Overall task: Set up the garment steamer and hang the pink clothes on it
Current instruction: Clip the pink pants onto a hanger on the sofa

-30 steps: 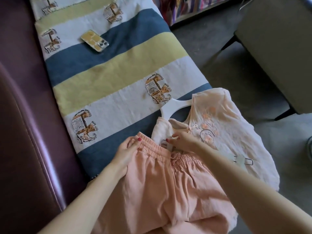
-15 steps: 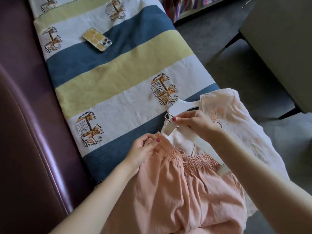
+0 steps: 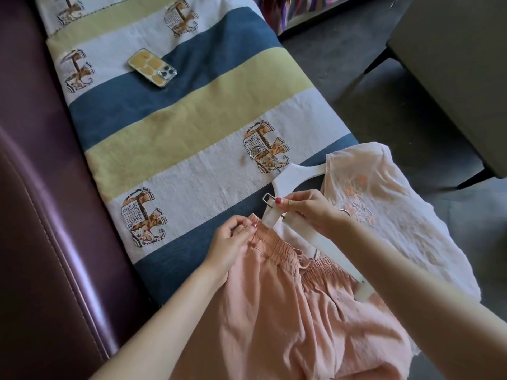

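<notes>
A person leans over a sofa covered by a blue, yellow and white striped throw with elephant prints (image 3: 175, 133). The left hand (image 3: 233, 245) pinches the gathered elastic waistband of a pair of peach-pink crinkled cotton shorts (image 3: 288, 311), fingers curled tight on the corner of the fabric. The right hand (image 3: 307, 207) grips a flat white plastic hanger (image 3: 299, 171), thumb and forefinger squeezing its metal clip (image 3: 270, 200).

Compared with 1 second ago, the right hand has lifted off the pale top and moved up the hanger bar to the clip end, and the left hand has drawn the waistband corner up until it sits just beside that clip. This suggests the shorts are about to be clipped on.

A pale pink embroidered short-sleeved top (image 3: 384, 215) lies partly on the hanger, draped over the sofa edge. A gold-cased phone (image 3: 152, 67) lies well apart on the throw. No steamer is visible.
</notes>
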